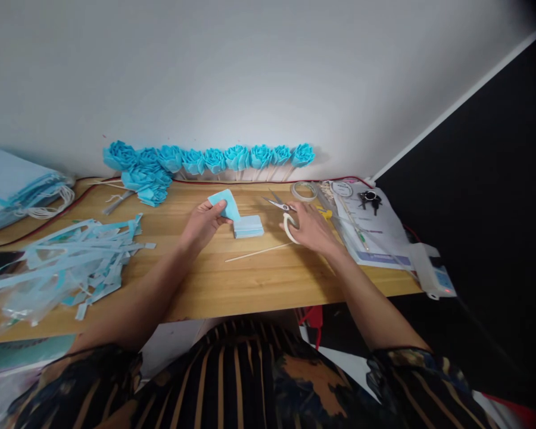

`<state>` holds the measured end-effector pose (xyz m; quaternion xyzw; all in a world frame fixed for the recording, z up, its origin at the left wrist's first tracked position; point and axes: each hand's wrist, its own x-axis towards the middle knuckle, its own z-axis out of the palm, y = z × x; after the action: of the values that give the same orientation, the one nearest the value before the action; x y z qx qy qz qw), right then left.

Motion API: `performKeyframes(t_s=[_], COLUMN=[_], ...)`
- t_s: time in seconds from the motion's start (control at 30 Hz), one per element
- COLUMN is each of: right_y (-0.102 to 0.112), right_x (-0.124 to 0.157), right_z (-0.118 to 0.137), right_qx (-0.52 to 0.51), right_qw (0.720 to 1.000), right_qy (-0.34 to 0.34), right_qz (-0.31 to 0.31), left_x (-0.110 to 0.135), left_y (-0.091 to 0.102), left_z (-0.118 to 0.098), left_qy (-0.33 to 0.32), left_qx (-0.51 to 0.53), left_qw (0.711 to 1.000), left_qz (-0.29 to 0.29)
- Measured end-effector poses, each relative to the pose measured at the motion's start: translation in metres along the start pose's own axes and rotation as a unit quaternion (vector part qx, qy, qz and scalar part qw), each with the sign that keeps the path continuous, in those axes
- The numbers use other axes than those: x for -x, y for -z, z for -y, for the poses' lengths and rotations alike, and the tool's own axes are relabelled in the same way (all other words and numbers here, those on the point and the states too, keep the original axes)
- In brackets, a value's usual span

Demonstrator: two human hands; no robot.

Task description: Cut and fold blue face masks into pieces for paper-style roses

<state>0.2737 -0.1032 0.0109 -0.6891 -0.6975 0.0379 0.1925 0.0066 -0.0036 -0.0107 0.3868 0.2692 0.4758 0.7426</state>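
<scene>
My left hand (205, 221) pinches a light blue square (226, 206), perhaps fabric or paper, between thumb and fingers, holding it tilted above the table. Just right of it a stack of similar squares (248, 227) lies on the wood. My right hand (311, 226) is closed around the white handles of a pair of scissors (291, 221). The scissor blades are spread apart and point left toward the far side. Below the stack a thin wooden stick (256, 252) lies on the table, its right end near my right hand.
Blue handmade flowers (237, 158) on sticks lean along the wall, with more piled at left. Cut strips (102, 250) and folded blue material (13, 179) occupy the left. A tape roll (304, 191), keys (371, 199), papers (379, 229) and a white device (431, 271) are at right.
</scene>
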Motion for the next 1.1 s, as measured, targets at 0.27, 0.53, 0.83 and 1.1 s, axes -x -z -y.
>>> performKeyframes(t_s=[0.27, 0.53, 0.83, 1.1], right_y=[0.008, 0.0, 0.026, -0.001], right_x=[0.01, 0.01, -0.005, -0.035], right_z=[0.01, -0.002, 0.045, 0.093], right_qx=[-0.582, 0.011, 0.007, -0.215], right_qw=[0.808, 0.998, 0.999, 0.968], right_qy=[-0.079, -0.051, 0.048, 0.128], right_qz=[0.045, 0.042, 0.022, 0.006], left_x=[0.001, 0.001, 0.012, 0.018], left_y=[-0.001, 0.0, -0.011, -0.018], left_z=[-0.001, -0.001, 0.0, -0.002], left_qy=[0.018, 0.017, -0.002, -0.024], left_qx=[-0.02, -0.049, -0.222, -0.254], left_qw=[0.999, 0.998, 0.974, 0.962], left_qz=[0.034, 0.026, 0.055, 0.094])
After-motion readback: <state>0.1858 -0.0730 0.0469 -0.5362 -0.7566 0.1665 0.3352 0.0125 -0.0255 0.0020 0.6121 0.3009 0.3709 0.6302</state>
